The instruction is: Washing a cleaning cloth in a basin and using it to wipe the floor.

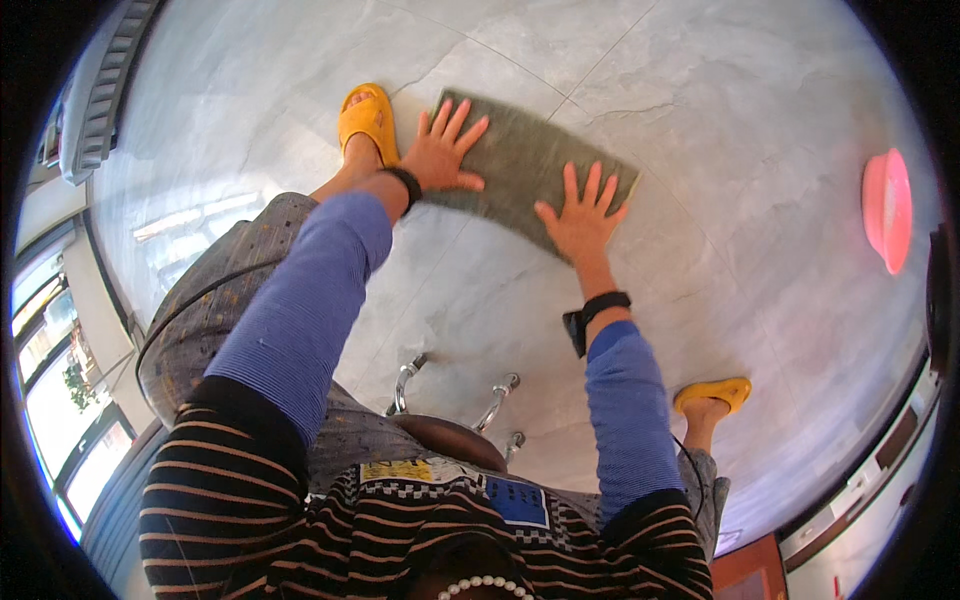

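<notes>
A grey-green rectangular cloth [525, 161] lies spread on the tiled floor before me. On its left end rests my left hand [444, 154], palm down with the fingers apart. My right hand [586, 217] is placed flat on the lower right part of the cloth, fingers likewise spread. Neither hand grasps anything. Black bands circle both wrists. Beneath me is a low stool with a brown round seat [450, 439] and chrome caster legs [491, 405].
My feet, in yellow sandals [367, 120], stand wide apart on the glossy grey tile floor [712, 97]. A pink plastic basin [886, 210] is on the floor at the far right. Bright windows [64, 390] line the left side, and a reddish-brown wooden piece [750, 570] shows at lower right.
</notes>
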A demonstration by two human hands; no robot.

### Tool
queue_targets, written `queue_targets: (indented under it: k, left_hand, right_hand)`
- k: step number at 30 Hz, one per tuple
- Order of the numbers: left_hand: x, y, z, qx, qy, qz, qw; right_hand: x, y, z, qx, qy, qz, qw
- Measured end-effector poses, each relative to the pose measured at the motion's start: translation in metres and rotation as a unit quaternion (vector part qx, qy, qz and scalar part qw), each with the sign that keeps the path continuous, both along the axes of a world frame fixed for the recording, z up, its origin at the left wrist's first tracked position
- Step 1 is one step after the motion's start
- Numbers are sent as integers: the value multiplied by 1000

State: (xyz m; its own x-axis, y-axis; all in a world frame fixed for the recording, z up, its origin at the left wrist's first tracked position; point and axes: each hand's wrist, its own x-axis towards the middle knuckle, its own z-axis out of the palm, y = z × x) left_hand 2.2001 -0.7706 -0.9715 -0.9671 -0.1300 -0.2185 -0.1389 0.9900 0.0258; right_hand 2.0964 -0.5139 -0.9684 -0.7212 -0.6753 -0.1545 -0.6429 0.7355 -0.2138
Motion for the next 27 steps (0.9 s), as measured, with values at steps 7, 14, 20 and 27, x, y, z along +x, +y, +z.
queue_targets:
  k: [7,14,20,27]
  left_hand:
    - [124,89,5,85,-67,25,994]
    - [198,163,10,91,-158,34,983]
    - [172,158,15,99,-190,-27,976]
    - [60,136,17,125,-63,-83,987]
  right_hand:
    - [119,87,2,6,-43,19,999]
    - [207,163,1,50,-107,-6,993]
    - [218,176,-5,77,-132,-37,988]
    - [118,163,-10,31,-36,-74,996]
